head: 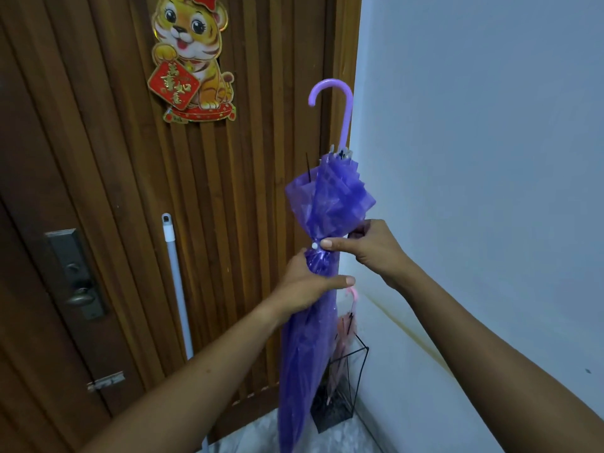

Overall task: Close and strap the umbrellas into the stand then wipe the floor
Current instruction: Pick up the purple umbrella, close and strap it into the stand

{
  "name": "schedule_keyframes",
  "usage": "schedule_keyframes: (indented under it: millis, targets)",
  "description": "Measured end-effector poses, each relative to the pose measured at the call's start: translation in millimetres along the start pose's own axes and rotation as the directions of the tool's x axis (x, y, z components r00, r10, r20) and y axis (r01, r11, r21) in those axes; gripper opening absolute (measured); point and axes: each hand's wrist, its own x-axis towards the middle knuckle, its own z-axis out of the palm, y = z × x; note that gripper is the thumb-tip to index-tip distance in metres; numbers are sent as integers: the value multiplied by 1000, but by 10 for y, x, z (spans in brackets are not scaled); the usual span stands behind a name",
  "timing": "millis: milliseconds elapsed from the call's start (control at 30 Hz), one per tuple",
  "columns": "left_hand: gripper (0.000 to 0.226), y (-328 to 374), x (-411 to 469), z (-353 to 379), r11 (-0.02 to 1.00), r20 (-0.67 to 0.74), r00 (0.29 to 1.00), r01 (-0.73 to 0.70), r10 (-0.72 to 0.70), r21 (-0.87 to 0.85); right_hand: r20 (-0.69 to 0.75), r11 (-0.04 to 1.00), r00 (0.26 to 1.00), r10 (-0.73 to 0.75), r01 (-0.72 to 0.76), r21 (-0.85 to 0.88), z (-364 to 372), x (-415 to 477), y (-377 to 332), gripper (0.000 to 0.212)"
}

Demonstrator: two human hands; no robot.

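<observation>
The left hand (pixel 305 287) wraps its curled fingers round the purple umbrella (pixel 330 197) just below the strap (pixel 318 248), which the right hand (pixel 371 250) pinches at its white snap. The umbrella stands nearly upright, hooked handle up and tip towards the floor, in front of the wire stand (pixel 333 416) holding a pink umbrella (pixel 343 341).

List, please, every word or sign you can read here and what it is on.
"如意": the last two of four gold characters on the red diamond sign of the tiger decoration; first two too blurred.
Small print on its red base: too small to read.
Nothing else readable.
</observation>
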Motion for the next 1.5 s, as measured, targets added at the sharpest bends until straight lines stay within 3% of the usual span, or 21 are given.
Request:
schedule_keyframes:
  millis: [100,233,333,467,667,967,1100,1200,1267,1333,1400,1433,1500]
  targets:
    - [40,20,7,76,1000,-153,988,-6,7,7,30,1000,999,21,-20,-20,12,10,-41,30]
    - [13,89,-6,83,998,-201,978,59,-51,32,82,993,991,103,-98,-62,-64,14,-38,37]
    - [11,88,3,80,996,-164,983,84,-80,21,99,992,989,114,-109,-56,-108,6,-13,40]
    - [11,69,25,63,997,-151,987,53,-45,52,168,995,980,105,-102,-24,-139,9,-40,19]
    - [20,101,31,16,998,-151,988,28,-20,50,205,992,971,126,-122,-30,-185,-29,-18,32]
    - [10,119,29,-95,987,-28,997,66,-70,-144,192,998,981,32,-42,51,-312,-161,61,43]
    - [16,99,53,-56,954,88,993,99,-77,-281,167,995,984,58,-71,72,-327,-190,132,40]
    - [33,118,48,-5,898,269,960,188,-81,-399,188,986,977,96,-119,116,-331,-187,167,38]
    - [35,163,32,-6,861,430,901,266,-62,-433,226,982,969,98,-131,135,-341,-164,192,38]
    - [32,203,32,-43,825,604,796,364,-35,-432,293,970,953,83,-145,195,-325,-145,175,38]
    - [28,219,45,-88,807,709,705,411,12,-423,367,938,929,46,-166,303,-322,-125,180,60]
    - [29,228,37,-99,802,724,689,421,21,-424,389,921,921,29,-176,348,-321,-124,180,65]
    - [33,250,13,-95,804,722,692,428,2,-412,390,899,921,-11,-162,408,-295,-148,140,44]
